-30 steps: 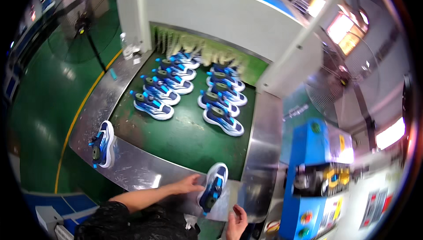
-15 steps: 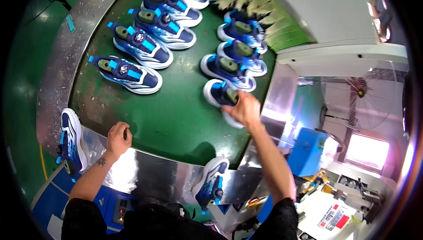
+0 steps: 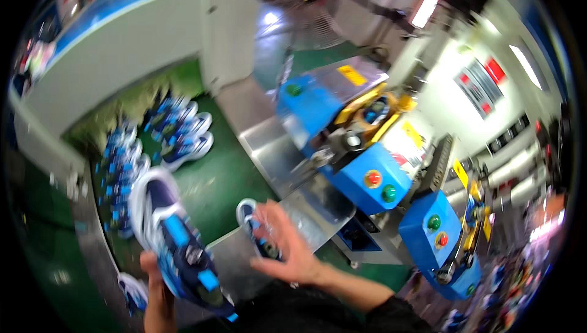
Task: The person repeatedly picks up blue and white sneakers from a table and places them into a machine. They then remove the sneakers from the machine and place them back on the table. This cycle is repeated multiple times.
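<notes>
Two blue sneakers: your left hand point(image 3: 156, 287) is gripping one sneaker point(image 3: 177, 244) underneath; right hand point(image 3: 287, 244), beside it, is clasping another sneaker point(image 3: 257, 235). Probably light, flexible; hold midsoles.

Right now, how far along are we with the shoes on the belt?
Done: hard to tell; no finished pile shows. In hand: the left hand holds a blue-and-white shoe sole-up, and the right hand is on a second shoe at the metal ledge. Left: rows of shoes sit on the green belt. The picture is blurred.
</notes>
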`<state>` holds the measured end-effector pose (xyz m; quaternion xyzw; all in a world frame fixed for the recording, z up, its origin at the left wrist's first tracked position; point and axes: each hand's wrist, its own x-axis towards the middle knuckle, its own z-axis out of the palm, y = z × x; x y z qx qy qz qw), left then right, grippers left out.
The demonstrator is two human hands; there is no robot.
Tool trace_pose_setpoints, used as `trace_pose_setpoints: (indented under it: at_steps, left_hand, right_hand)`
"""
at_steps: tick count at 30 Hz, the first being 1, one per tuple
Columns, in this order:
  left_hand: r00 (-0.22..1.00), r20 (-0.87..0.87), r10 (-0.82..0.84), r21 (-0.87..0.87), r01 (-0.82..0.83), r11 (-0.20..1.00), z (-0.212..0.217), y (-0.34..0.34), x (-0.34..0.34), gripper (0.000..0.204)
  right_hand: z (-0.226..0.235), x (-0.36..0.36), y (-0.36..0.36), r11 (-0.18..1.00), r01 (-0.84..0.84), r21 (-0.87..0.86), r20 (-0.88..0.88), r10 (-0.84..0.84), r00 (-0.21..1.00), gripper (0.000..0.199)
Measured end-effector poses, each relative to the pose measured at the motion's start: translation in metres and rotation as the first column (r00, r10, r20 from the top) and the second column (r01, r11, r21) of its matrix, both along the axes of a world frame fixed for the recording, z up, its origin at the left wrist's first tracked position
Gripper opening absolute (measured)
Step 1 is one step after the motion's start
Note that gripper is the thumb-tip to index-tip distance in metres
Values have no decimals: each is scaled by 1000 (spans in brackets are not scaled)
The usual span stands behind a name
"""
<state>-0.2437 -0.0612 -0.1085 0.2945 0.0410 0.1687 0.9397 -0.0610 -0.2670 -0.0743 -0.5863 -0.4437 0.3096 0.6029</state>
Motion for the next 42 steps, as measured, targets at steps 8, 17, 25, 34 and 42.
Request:
trace_pose_setpoints:
  at_steps: [8,17,25,34,42]
  left_hand:
    - [950,-234,208,350,-117,929,-25,-185,142,77]
    - [978,-210,18,732,145,666,-9,-157,496,88]
    - [985,-163,-58,981,156,-119,-101,-149,755,74]
    - [843,-488,-227,479,476,738,1,-59,636,75]
    - [859,-359,366,287,-271,919,-122,53,335,68]
  right_hand:
    - [-20,44,-145,964,260,-53,-431,-257,865,67]
    - [1,134,-229,781,620,-68,-204,-620,758,54]
    - [14,179,-185,514,795,-322,30,-834,551,54]
    - [15,277,-136,445,779,-442,-564,-813,144,52]
    - [-58,590,-59,252,791,-557,-108,-967,232,34]
